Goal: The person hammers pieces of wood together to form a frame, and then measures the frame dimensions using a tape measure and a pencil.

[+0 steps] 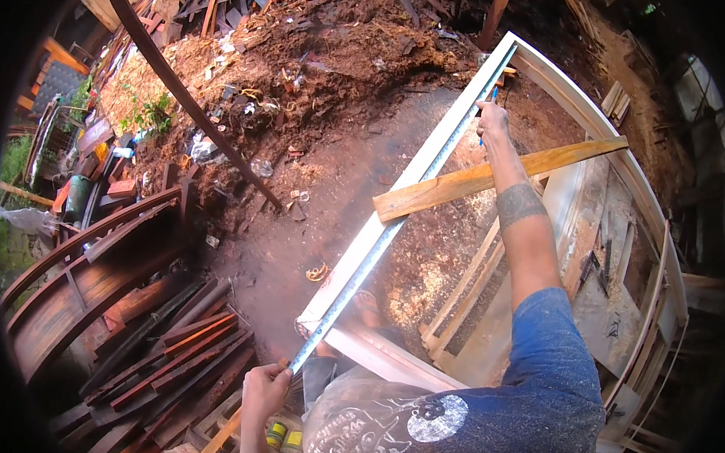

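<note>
A long, pale wooden frame rail (360, 246) runs diagonally from near my body to the far right. Along its inner edge lies a long metal ruler (379, 246), with its near end sticking out past the frame corner. My left hand (264, 394) is closed around that near end. Farther up the rail, my right hand (493, 123) is closed on a slim blue pen (494, 94), close beside the ruler. A loose yellowish-brown plank (496, 174) lies across the frame and beneath my right forearm, one end resting over the rail and ruler.
Another curved-looking side of the frame (590, 103) reaches toward the right. Pale boards (574, 219) lie inside it. Stacked dark timber strips (183, 360) stand at the lower left. A dark leaning pole (194, 104) rises beyond, before a sawdust and debris heap (324, 52).
</note>
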Demonstrator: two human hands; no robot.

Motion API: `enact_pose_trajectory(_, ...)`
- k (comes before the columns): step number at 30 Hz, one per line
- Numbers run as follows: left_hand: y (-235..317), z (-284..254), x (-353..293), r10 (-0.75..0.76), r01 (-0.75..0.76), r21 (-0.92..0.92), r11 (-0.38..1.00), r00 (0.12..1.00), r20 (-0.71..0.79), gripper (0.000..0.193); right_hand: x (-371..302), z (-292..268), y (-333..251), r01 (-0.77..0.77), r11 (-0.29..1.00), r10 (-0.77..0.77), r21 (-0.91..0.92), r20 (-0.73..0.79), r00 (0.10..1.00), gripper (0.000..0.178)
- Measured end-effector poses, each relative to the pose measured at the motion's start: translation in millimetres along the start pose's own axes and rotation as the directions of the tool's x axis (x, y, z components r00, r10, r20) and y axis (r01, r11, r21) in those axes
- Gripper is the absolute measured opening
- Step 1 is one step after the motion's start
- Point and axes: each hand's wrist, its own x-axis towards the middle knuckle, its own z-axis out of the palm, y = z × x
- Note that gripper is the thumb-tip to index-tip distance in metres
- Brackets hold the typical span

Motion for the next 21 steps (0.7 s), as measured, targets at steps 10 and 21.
enact_pose_trajectory(10,2,2,6,0.018,-0.018,0.018,1.0,1.0,0.001,0.027,13,1,4,0.029,0.999,-0.029,-0.022,-0.029,0.999,0.018)
enact_pose_trajectory(21,-13,8,11,0.132,-0.132,0.012,0.991,0.991,-0.011,0.025,30,9,15,0.1,0.994,-0.101,0.035,0.042,0.994,0.016)
